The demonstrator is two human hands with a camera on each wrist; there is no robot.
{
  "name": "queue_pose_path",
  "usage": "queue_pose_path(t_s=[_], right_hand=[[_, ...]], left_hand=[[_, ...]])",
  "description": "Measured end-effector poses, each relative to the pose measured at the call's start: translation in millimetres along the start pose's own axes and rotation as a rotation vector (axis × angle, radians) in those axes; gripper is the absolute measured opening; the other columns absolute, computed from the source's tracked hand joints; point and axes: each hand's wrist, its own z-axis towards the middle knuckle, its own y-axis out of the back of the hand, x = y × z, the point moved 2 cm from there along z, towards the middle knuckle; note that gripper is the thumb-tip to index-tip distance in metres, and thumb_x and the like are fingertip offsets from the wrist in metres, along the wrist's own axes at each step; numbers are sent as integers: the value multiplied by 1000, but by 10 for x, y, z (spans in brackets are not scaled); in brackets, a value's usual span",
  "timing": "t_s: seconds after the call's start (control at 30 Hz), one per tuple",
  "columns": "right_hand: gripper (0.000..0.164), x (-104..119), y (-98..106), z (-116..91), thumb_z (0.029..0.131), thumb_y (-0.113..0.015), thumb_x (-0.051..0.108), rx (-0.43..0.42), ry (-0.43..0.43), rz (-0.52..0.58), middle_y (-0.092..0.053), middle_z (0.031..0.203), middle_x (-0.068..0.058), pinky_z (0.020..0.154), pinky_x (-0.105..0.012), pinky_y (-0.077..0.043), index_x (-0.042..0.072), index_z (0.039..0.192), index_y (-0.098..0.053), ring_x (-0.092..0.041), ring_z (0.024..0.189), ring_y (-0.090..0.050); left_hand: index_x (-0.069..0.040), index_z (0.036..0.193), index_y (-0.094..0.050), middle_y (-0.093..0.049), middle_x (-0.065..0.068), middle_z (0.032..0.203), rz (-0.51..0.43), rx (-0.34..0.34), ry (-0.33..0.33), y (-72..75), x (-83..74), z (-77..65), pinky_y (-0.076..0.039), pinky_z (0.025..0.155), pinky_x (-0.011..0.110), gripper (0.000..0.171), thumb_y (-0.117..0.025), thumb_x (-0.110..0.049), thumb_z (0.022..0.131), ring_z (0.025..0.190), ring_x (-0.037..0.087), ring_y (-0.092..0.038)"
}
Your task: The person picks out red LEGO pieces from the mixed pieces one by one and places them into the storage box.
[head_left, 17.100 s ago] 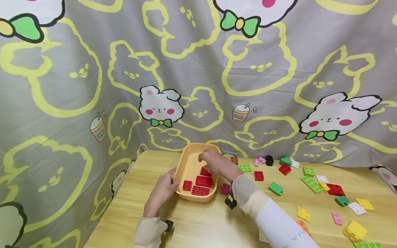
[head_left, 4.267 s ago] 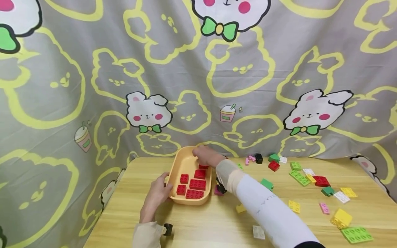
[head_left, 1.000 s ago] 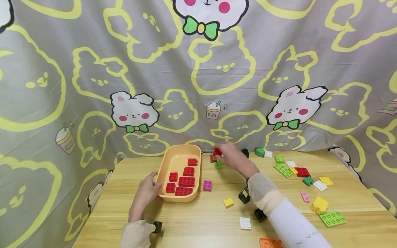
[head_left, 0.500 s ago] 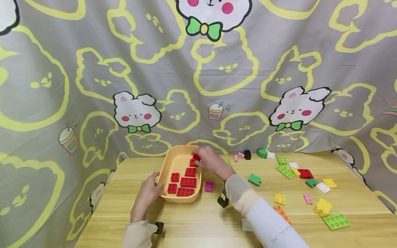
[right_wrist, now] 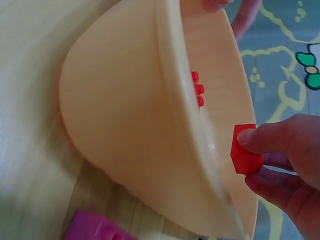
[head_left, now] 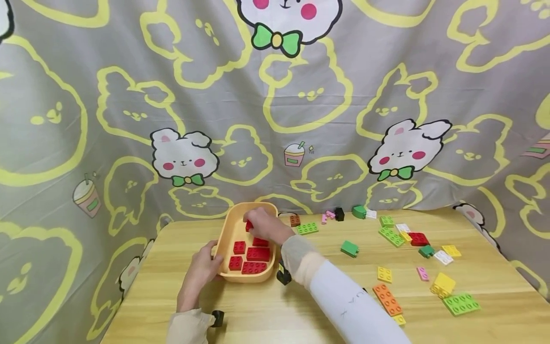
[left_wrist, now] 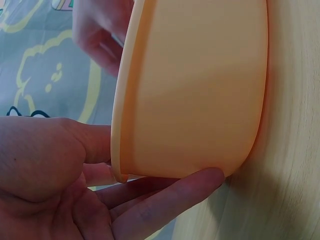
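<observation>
A yellow-orange plastic tray (head_left: 247,279) stands on the table with several red toy bricks (head_left: 258,254) gathered toward its near end. My left hand (head_left: 201,267) grips the tray's left side, thumb at the rim and fingers against the outer wall, as the left wrist view shows. My right hand (head_left: 266,225) is over the tray's far half. Between its thumb and fingers it pinches a small red toy brick (right_wrist: 246,150), held above the tray floor. In the head view the hand partly covers that brick and some bricks beneath.
A magenta brick (right_wrist: 97,227) lies close outside the tray's right wall. Loose bricks spread to the right, among them a lime one (head_left: 307,228), a green one (head_left: 350,248), an orange one (head_left: 387,299) and a red one (head_left: 418,239). Patterned cloth (head_left: 326,119) hangs behind.
My right hand carried the red brick from over the table to the tray's right edge, then left over its inside. Since the oldest frame, the tray holds more red bricks. My left hand keeps its grip.
</observation>
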Motion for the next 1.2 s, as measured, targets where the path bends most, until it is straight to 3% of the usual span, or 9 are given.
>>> queue_pose_path(t_s=[0.2,0.4,0.77,0.93,1.0,1.2], right_hand=[[20,19,-96,105,84,-74,12,92,-47,11,-60,79,7,67,-19,-49,9,103,-71,-9,73,-55],[19,103,-182,246,81,-76,12,107,-19,-17,-61,77,8,68,-18,-49,11,99,-71,-8,73,-56],[23,118,-251,314,82,-76,10,143,-31,-46,-60,85,3,67,-18,-49,9,104,-70,-10,75,-55],[11,130,-281,355,79,-76,4,180,-18,-67,-51,70,3,51,-19,-40,9,84,-68,-11,62,-45],[16,108,-300,359,75,-78,1,197,-26,-71,-42,63,3,47,-21,-34,9,75,-64,-12,58,-39],[23,66,-342,378,69,-81,-1,204,-14,-106,-39,64,3,48,-21,-31,9,74,-61,-13,60,-36]], left_hand=[[7,141,-38,-57,40,107,-9,17,-3,-18,21,10,-58,51,38,49,-47,3,93,78,36,-66],[8,141,-36,-55,42,108,4,23,1,58,27,5,-58,52,38,49,-47,3,94,78,36,-66],[6,139,-40,-58,38,106,1,16,-4,7,26,15,-58,51,38,47,-48,3,93,78,35,-66],[6,139,-42,-59,37,105,-6,0,1,-7,32,19,-58,51,38,47,-49,3,92,77,34,-66],[6,139,-42,-59,37,105,-8,0,2,-16,28,23,-58,50,38,48,-49,3,92,77,33,-66],[4,140,-42,-59,37,106,1,-7,11,-19,22,35,-58,51,38,48,-49,3,93,77,33,-66]])
